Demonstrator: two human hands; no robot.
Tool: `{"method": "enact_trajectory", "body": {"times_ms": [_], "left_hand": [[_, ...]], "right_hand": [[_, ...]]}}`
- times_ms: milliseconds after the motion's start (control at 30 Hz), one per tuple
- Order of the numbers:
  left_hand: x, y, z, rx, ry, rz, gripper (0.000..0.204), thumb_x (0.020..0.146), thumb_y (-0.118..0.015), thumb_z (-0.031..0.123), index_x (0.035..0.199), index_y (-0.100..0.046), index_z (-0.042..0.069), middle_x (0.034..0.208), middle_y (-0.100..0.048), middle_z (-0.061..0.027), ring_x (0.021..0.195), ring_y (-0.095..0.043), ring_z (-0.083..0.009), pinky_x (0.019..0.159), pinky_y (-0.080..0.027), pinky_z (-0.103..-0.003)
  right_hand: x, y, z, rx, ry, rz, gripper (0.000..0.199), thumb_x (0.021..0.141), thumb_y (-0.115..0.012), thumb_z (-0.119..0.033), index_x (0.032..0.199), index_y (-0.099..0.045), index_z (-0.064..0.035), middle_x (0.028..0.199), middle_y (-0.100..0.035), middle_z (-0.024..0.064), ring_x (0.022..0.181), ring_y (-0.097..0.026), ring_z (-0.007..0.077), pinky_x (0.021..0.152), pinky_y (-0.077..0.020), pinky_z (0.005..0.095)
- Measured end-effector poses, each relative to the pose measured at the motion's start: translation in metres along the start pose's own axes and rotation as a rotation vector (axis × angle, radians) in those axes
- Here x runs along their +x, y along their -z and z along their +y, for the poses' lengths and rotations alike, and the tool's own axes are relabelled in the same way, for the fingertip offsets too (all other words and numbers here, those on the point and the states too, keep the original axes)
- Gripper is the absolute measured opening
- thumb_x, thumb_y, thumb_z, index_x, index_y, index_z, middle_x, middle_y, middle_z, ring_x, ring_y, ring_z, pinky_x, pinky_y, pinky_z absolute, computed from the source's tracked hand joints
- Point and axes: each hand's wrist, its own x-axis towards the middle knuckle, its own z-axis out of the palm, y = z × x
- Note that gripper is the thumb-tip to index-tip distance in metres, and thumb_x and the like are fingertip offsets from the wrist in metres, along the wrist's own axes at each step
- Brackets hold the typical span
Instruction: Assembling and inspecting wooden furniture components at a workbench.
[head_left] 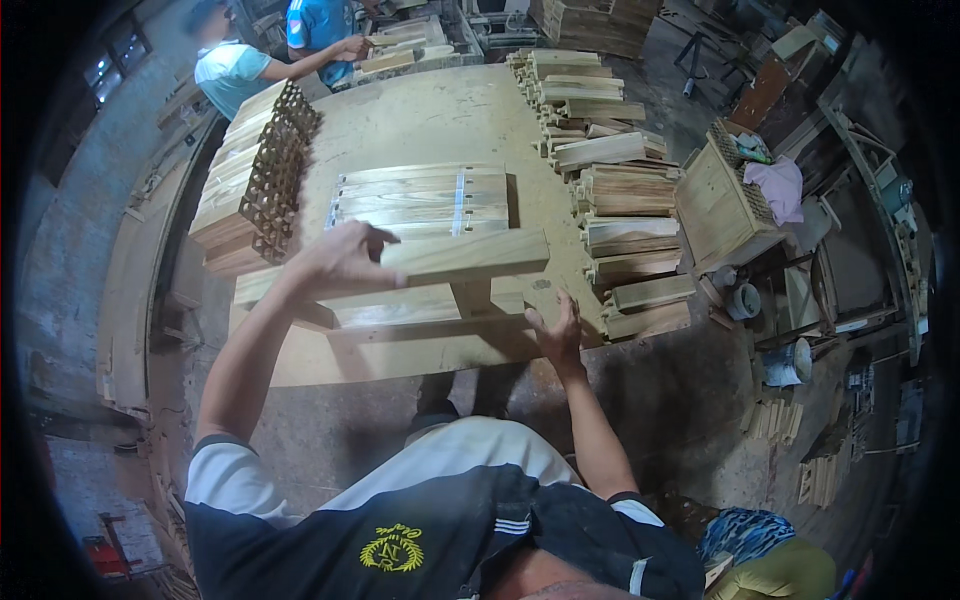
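hands on a wooden frame at the workbench

head view: the left hand [340, 262] rests with fingers bent over the top board [465, 255] of a small wooden frame [420, 300] at the near edge of the bench [450, 120]; the right hand [556, 335] is spread wide just beside the frame's lower right corner, holding nothing. slats [420, 200] lie flat behind the frame, stacked parts [620, 190] to the right, lattice pieces [275, 170] to the left. judged step: steadying or shifting the frame; the next move would need the right hand to get a hold on that corner.
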Motion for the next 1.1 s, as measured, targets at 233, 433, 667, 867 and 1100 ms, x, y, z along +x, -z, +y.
{"method": "enact_trajectory", "body": {"times_ms": [233, 433, 667, 867, 1100], "left_hand": [[-0.047, -0.020, 0.011, 0.056, -0.135, -0.061, 0.042, 0.066, -0.082, 0.038, 0.072, -0.066, 0.000, 0.063, -0.063, -0.0114, 0.056, -0.060, -0.0236, 0.054, -0.045, -0.040], [-0.062, 0.030, 0.017, 0.155, -0.223, 0.016, 0.038, 0.064, -0.081, 0.034, 0.063, -0.064, 0.000, 0.060, -0.060, -0.0139, 0.052, -0.058, -0.0273, 0.050, -0.044, -0.041], [-0.034, 0.103, 0.018, 0.430, -0.150, 0.329, 0.049, 0.063, -0.080, 0.023, 0.100, -0.070, -0.007, 0.089, -0.068, -0.0254, 0.084, -0.064, -0.0375, 0.083, -0.050, -0.045], [0.113, 0.116, -0.069, 0.472, -0.164, 0.455, 0.052, 0.071, -0.078, 0.030, 0.108, -0.069, -0.006, 0.084, -0.068, -0.0275, 0.081, -0.068, -0.0412, 0.077, -0.055, -0.047], [0.317, 0.101, -0.196, 0.449, -0.353, 0.276, 0.020, 0.071, -0.065, 0.026, 0.069, -0.065, 0.007, 0.067, -0.064, -0.0202, 0.065, -0.067, -0.0392, 0.059, -0.054, -0.048]], "right_hand": [[-0.007, -0.045, 0.044, -0.106, 0.079, 0.108, 0.066, 0.088, -0.069, -0.034, 0.140, -0.044, 0.0000, 0.138, -0.043, 0.0317, 0.129, -0.042, 0.0482, 0.110, -0.0342, 0.0535], [-0.006, -0.040, 0.040, -0.387, 0.051, 0.068, 0.057, 0.092, -0.061, -0.036, 0.136, -0.050, -0.0013, 0.139, -0.047, 0.0269, 0.129, -0.044, 0.0450, 0.109, -0.0354, 0.0535], [-0.005, -0.050, 0.044, -0.540, 0.147, 0.128, 0.050, 0.091, -0.061, -0.034, 0.131, -0.056, -0.0043, 0.135, -0.052, 0.0250, 0.125, -0.049, 0.0441, 0.107, -0.0388, 0.0537], [0.004, -0.043, 0.021, -0.523, 0.041, 0.016, 0.047, 0.091, -0.062, -0.032, 0.121, -0.059, 0.0034, 0.130, -0.056, 0.0241, 0.126, -0.050, 0.0423, 0.108, -0.0388, 0.0516], [-0.002, -0.049, 0.028, -0.466, 0.039, 0.069, 0.047, 0.090, -0.064, -0.031, 0.118, -0.060, 0.0054, 0.129, -0.056, 0.0264, 0.127, -0.048, 0.0453, 0.110, -0.0365, 0.0535]]}}
